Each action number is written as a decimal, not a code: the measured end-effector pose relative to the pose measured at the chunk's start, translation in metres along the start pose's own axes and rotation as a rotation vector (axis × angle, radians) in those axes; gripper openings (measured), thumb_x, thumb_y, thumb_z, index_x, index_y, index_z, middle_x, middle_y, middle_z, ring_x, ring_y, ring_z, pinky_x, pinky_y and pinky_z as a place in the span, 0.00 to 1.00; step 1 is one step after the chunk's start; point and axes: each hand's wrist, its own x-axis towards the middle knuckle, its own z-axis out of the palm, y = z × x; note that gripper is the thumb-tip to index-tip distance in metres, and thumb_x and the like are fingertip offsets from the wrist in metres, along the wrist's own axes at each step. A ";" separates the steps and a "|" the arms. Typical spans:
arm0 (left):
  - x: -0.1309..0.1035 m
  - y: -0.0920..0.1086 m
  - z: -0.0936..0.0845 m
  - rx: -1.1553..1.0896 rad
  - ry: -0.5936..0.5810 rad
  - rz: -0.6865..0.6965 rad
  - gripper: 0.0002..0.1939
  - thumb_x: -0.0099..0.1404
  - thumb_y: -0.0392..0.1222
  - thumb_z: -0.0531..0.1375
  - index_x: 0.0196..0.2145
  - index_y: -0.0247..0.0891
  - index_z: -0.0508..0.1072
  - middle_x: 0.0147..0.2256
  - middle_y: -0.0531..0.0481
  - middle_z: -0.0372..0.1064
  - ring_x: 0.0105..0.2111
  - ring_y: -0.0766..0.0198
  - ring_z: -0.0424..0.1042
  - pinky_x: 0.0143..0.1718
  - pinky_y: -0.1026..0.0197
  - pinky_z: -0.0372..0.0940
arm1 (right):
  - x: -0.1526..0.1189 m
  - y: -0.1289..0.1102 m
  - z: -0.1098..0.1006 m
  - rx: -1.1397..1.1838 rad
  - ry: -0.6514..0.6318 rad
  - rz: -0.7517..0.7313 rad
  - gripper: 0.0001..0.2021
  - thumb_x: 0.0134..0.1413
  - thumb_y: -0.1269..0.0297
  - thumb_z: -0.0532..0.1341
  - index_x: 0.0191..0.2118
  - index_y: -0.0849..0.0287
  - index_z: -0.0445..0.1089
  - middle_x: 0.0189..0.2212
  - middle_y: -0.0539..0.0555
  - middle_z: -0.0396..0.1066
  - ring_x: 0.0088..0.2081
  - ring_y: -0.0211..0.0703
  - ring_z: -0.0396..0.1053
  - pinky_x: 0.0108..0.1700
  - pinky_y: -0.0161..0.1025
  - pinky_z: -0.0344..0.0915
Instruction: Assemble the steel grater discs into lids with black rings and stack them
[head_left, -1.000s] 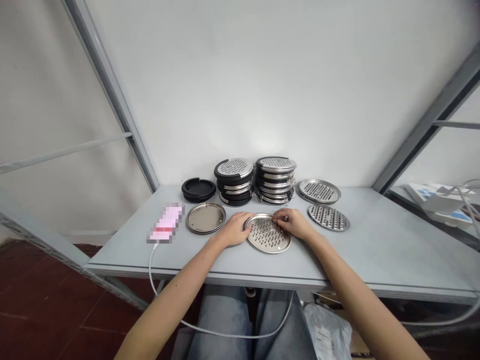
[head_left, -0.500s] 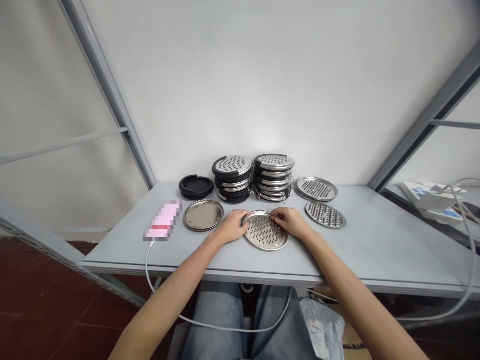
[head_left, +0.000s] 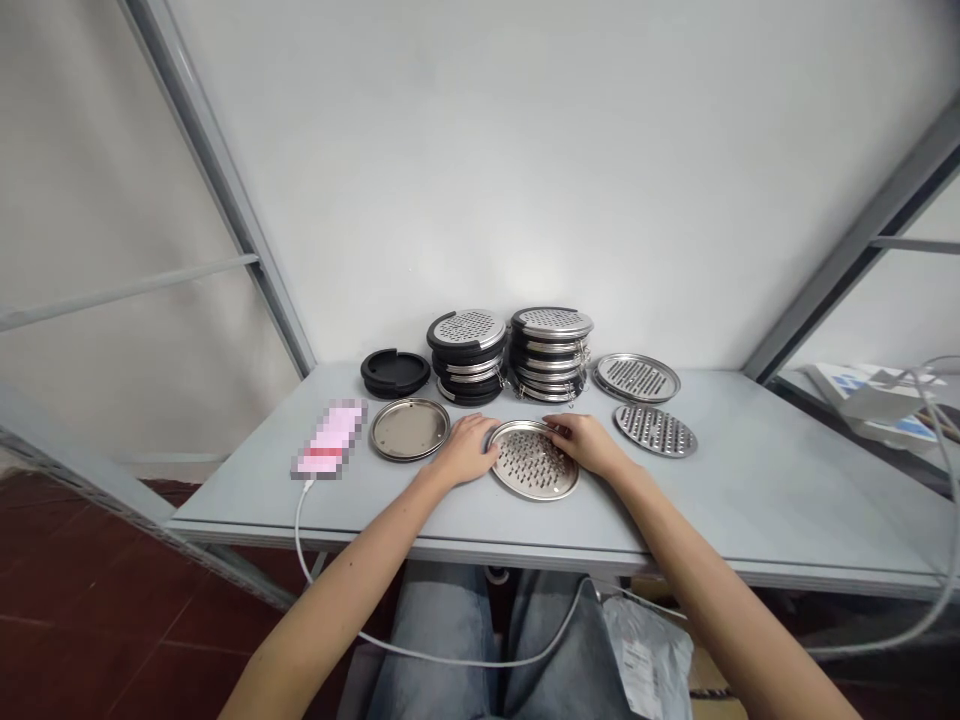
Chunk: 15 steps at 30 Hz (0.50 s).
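Metal grater disc (head_left: 534, 464) on grey table (head_left: 757, 490); fingers (head_left: 480, 425) of left hand (head_left: 465, 452) and right hand (head_left: 591, 445) clamped on its rim.

passage open across table (head_left: 780, 490) at front right; left stack (head_left: 466, 365) and right stack (head_left: 551, 360) obstruct rear; grater (head_left: 534, 465) obstructs centre.

Holds a grater plate (head_left: 534, 472) at its rim with left hand (head_left: 466, 450) and right hand (head_left: 589, 443) on the grey table (head_left: 757, 490), between metal dish (head_left: 409, 429) and perforated disc (head_left: 656, 431).
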 end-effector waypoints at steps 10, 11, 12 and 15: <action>-0.002 -0.005 0.004 -0.005 -0.039 -0.090 0.28 0.60 0.37 0.57 0.58 0.37 0.60 0.52 0.42 0.68 0.54 0.51 0.64 0.58 0.49 0.57 | 0.001 0.003 0.001 -0.002 -0.029 -0.034 0.13 0.54 0.67 0.58 0.43 0.57 0.77 0.41 0.56 0.77 0.39 0.49 0.74 0.43 0.41 0.67; -0.002 -0.006 0.004 -0.009 -0.043 -0.092 0.29 0.60 0.38 0.57 0.59 0.36 0.59 0.52 0.42 0.68 0.54 0.50 0.64 0.58 0.49 0.57 | 0.001 0.003 0.001 -0.005 -0.033 -0.036 0.13 0.54 0.68 0.58 0.43 0.57 0.77 0.41 0.57 0.77 0.40 0.49 0.74 0.44 0.41 0.67; -0.002 -0.006 0.004 -0.011 -0.047 -0.093 0.29 0.61 0.38 0.57 0.59 0.37 0.58 0.52 0.42 0.68 0.54 0.50 0.64 0.58 0.49 0.56 | 0.001 0.003 0.000 -0.004 -0.035 -0.037 0.13 0.54 0.68 0.58 0.43 0.57 0.77 0.41 0.57 0.77 0.40 0.50 0.74 0.44 0.41 0.67; -0.003 -0.006 0.003 -0.018 -0.053 -0.093 0.30 0.60 0.38 0.57 0.60 0.37 0.58 0.53 0.42 0.67 0.55 0.50 0.63 0.58 0.48 0.56 | 0.002 0.002 -0.001 0.017 -0.036 -0.033 0.13 0.53 0.68 0.58 0.42 0.57 0.78 0.41 0.57 0.77 0.41 0.51 0.74 0.45 0.43 0.67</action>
